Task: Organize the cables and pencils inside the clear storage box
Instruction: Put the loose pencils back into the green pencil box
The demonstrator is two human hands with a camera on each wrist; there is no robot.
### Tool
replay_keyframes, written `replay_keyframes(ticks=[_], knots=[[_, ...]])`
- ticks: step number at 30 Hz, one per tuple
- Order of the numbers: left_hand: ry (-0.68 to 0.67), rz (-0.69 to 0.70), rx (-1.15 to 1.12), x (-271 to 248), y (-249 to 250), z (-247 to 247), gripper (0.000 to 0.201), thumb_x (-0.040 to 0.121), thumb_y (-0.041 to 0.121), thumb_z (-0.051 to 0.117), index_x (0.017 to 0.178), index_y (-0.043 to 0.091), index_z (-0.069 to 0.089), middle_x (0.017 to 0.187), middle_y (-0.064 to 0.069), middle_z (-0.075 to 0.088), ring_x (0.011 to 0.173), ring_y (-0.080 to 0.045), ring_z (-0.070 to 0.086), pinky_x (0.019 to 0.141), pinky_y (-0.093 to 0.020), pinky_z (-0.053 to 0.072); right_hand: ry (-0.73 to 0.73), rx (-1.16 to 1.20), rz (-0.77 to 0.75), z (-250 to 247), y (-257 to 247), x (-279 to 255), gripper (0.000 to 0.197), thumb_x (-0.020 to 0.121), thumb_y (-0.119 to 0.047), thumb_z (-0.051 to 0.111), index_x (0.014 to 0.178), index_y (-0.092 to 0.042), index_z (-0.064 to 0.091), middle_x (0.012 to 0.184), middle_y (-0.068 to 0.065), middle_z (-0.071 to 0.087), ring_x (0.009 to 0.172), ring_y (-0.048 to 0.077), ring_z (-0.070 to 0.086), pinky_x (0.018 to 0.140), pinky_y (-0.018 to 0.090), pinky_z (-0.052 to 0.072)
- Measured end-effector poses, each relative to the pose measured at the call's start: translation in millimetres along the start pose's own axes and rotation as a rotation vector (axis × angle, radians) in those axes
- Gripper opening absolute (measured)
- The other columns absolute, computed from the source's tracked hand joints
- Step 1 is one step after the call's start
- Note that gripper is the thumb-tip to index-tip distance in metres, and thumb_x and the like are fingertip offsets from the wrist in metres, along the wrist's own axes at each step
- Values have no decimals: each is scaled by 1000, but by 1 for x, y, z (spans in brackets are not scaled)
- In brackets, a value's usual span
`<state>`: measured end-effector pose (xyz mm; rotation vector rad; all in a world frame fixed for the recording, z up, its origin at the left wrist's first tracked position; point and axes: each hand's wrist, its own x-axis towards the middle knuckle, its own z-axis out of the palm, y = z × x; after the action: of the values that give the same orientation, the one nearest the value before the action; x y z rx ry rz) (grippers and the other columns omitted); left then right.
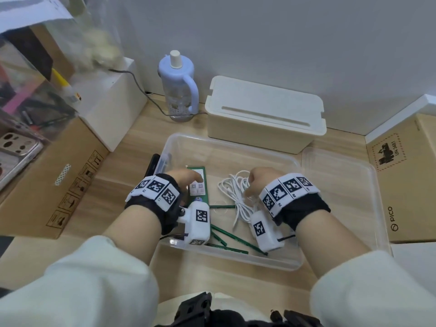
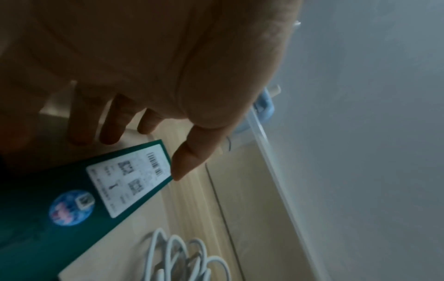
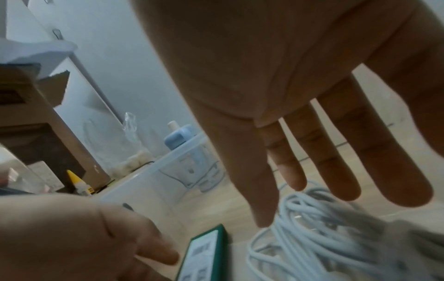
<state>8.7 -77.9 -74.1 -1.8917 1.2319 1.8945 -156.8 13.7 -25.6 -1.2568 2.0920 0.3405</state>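
1. Our left hand (image 1: 186, 177) hovers with loose, straight fingers (image 2: 109, 121) over the green pencil box (image 1: 198, 185), gripping nothing; its thumb tip sits at the box's far corner, though we cannot tell whether it touches.
2. Behind and between our wrists, loose green pencils (image 1: 232, 236) lie on the floor of the clear storage box (image 1: 236, 145).
3. Our right hand (image 1: 260, 179) is spread open, fingers (image 3: 336, 157) extended just above the coiled white cable (image 1: 236, 192), holding nothing.
4. Right of that hand, the clear lid (image 1: 342, 185) lies beside the storage box.
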Motion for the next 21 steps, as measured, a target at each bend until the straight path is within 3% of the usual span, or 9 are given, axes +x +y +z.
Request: replay_keyframes(ticks=[2,5,7,10,13,15,16,18,21], knots=[[-20,-9,44,15,-3,-1,46,86,15,59,128,1,45,120,-22,59,104,-35,59,91,-44,48,0,58,-19,0,-5,3,32,79,-29,66,102,-8,61,102,8,67,93,25,63,81,34,51],[-18,12,109,19,-1,0,10,87,6,58,93,-2,59,79,-10,63,69,-18,54,64,-26,45,13,84,-55,1,-9,5,34,81,-28,65,106,-6,62,109,12,65,98,27,62,86,36,51],[-72,-9,99,22,-2,2,7,87,3,57,81,1,60,77,-9,62,62,-17,52,60,-25,43,-1,72,-73,3,-10,6,36,82,-28,64,109,-5,60,114,12,61,100,27,61,86,35,50],[-139,-26,65,20,-5,8,3,86,1,59,87,0,61,82,-13,65,56,-24,66,56,-31,52,15,67,-115,5,-15,6,37,83,-27,62,114,-7,57,122,12,47,100,28,59,84,33,47],[-139,-16,-2,21,-9,14,17,86,-4,55,102,-2,61,83,-16,68,68,-27,67,50,-32,55,-73,76,-158,10,-25,8,38,84,-27,61,111,-1,60,116,16,62,102,28,61,87,35,48],[-136,-3,-40,24,-10,16,27,86,-5,55,112,-5,58,91,-17,68,78,-27,67,54,-29,57,-188,180,-139,17,-29,11,38,85,-27,61,109,2,61,102,15,67,89,27,64,88,39,50],[-135,4,-43,25,-9,16,28,85,-2,58,114,-5,58,86,-16,69,71,-24,68,55,-26,56,-232,251,-127,20,-30,12,36,85,-26,61,107,3,60,95,15,66,81,26,63,86,40,52],[-141,24,-14,20,-7,18,28,84,4,63,111,-3,59,61,-10,68,43,-15,61,44,-20,49,-281,334,-118,24,-30,15,30,85,-23,62,104,0,60,83,12,63,66,22,59,81,41,53],[-172,62,12,7,-2,16,34,83,5,64,115,-4,58,52,-7,65,36,-12,57,38,-18,45,-288,424,-136,23,-28,12,37,86,-22,62,118,-6,54,74,7,58,76,26,61,77,42,54]])
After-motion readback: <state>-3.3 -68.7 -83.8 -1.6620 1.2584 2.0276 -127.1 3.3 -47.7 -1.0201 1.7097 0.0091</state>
